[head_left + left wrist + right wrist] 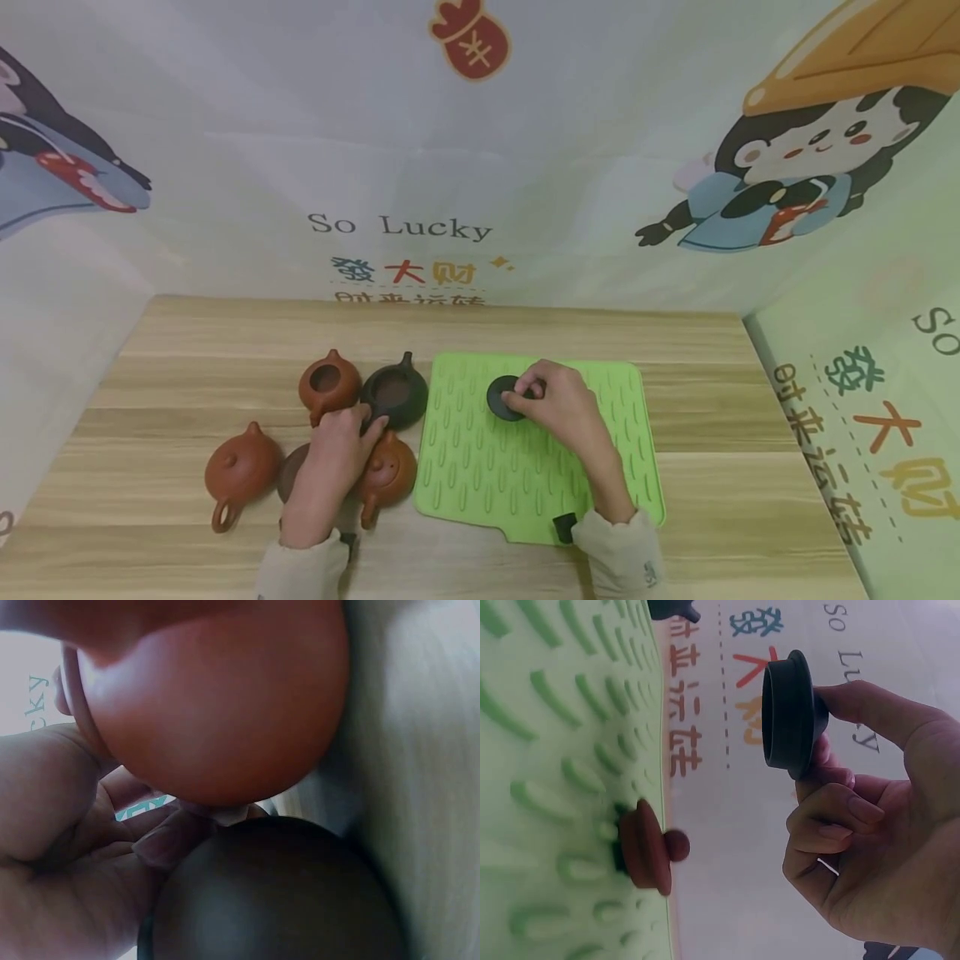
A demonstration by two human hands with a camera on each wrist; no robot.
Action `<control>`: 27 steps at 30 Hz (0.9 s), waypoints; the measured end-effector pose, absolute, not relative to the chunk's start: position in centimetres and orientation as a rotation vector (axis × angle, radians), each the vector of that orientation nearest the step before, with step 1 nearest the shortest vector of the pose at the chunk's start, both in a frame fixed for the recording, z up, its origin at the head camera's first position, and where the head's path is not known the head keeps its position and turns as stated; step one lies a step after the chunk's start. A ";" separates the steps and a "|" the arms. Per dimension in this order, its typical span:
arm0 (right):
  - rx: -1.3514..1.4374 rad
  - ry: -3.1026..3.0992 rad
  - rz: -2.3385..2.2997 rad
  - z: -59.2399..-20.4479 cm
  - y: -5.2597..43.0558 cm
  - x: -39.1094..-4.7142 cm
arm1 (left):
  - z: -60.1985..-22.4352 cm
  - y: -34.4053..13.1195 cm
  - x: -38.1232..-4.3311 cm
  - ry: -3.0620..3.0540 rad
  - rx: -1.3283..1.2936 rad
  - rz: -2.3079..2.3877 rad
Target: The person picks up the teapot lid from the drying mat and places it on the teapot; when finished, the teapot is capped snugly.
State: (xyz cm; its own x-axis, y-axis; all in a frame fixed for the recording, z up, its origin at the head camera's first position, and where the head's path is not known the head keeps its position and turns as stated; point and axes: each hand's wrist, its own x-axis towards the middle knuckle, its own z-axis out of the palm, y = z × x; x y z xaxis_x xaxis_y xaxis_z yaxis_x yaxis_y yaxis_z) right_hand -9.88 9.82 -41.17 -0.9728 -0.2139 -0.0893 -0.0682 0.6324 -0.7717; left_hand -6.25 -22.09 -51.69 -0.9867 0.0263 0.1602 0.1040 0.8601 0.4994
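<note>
My right hand (558,404) pinches a black teapot lid (504,398) above the green mat. In the right wrist view the lid (789,712) is tilted on edge, held by its knob side between thumb and fingers. My left hand (330,458) reaches over the teapots, thumb and finger pinching at the handle side of an open black teapot (401,404). The handle itself is hidden by the fingers. Beside that hand stand a lidded reddish teapot (393,471) and a dark brown pot (292,473), partly covered by the hand.
Left of these is another lidded reddish teapot (242,467); behind the left hand stands an open reddish teapot (330,383). A reddish lid (646,851) lies on the green ribbed mat (465,475). A printed cloth (600,208) hangs behind the wooden table (712,400).
</note>
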 end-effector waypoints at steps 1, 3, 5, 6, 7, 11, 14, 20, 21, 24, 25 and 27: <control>-0.249 2.685 -1.260 -41.1 9.6 -9.9 | -51.4 -22.0 -6.2 -2.881 -0.109 -0.791; -0.268 2.683 -1.271 -41.0 9.1 -9.8 | -50.9 -21.9 -6.1 -2.877 -0.112 -0.782; -0.292 2.686 -1.275 -40.9 8.6 -9.8 | -50.7 -21.9 -6.0 -2.887 -0.102 -0.763; -0.305 2.689 -1.277 -40.8 8.3 -9.8 | -50.3 -21.7 -5.9 -2.884 -0.105 -0.772; -0.307 2.688 -1.278 -40.7 8.0 -9.8 | -50.1 -21.6 -5.9 -2.887 -0.100 -0.772; -0.322 2.683 -1.272 -40.6 6.8 -9.9 | -49.2 -21.1 -5.5 -2.879 -0.093 -0.769; -0.355 2.664 -1.274 -40.5 5.6 -10.2 | -49.2 -21.1 -5.5 -2.875 -0.084 -0.761; -0.433 2.626 -1.271 -40.7 3.3 -10.7 | -51.8 -22.1 -6.4 -2.902 -0.080 -0.767; -0.441 2.624 -1.267 -40.8 3.1 -10.8 | -52.3 -22.3 -6.5 -2.901 -0.089 -0.779; -0.459 2.622 -1.250 -40.9 2.5 -10.9 | -52.6 -22.4 -6.5 -2.880 -0.119 -0.796; -0.463 2.624 -1.245 -41.0 2.4 -10.9 | -52.7 -22.4 -6.5 -2.876 -0.121 -0.801; -0.467 2.626 -1.237 -41.1 2.2 -11.0 | -52.6 -22.3 -6.4 -2.874 -0.115 -0.807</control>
State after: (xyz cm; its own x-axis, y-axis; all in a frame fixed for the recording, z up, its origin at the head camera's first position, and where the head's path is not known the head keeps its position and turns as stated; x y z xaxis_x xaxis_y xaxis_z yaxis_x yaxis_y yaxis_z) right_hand -10.97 2.17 -41.06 -0.9298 -0.3651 -0.0468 -0.1964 0.5997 -0.7757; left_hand -6.43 -22.34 -52.63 -0.9851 0.0319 0.1687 0.1151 0.8521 0.5106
